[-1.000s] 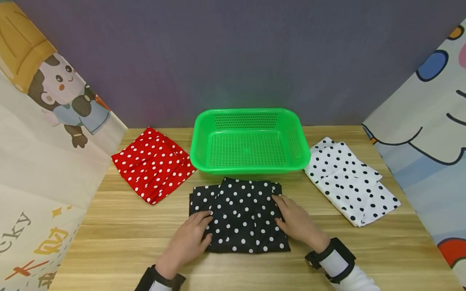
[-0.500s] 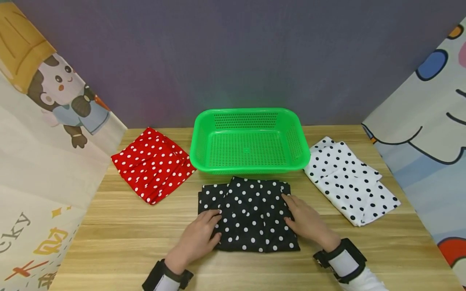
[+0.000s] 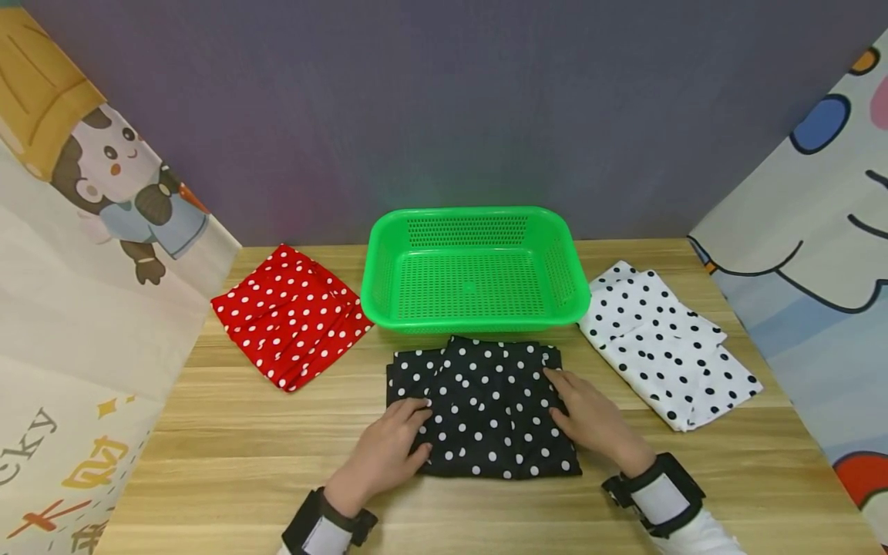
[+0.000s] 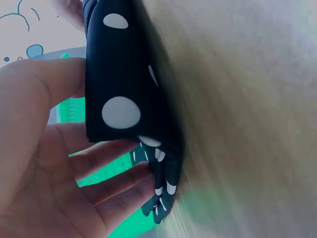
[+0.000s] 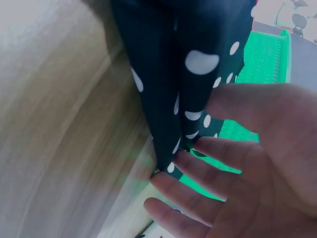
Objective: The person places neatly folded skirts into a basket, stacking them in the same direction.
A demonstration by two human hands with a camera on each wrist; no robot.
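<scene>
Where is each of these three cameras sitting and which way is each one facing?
Head: worn high, looking forward and down at the table, green basket and black dotted cloth; both hands and wristbands show.
Left wrist: low beside the left hand, facing the cloth's edge; palm and fingers show.
Right wrist: low beside the right hand, facing the cloth; palm and fingers show.
Shared: all three show the black cloth and the green basket.
</scene>
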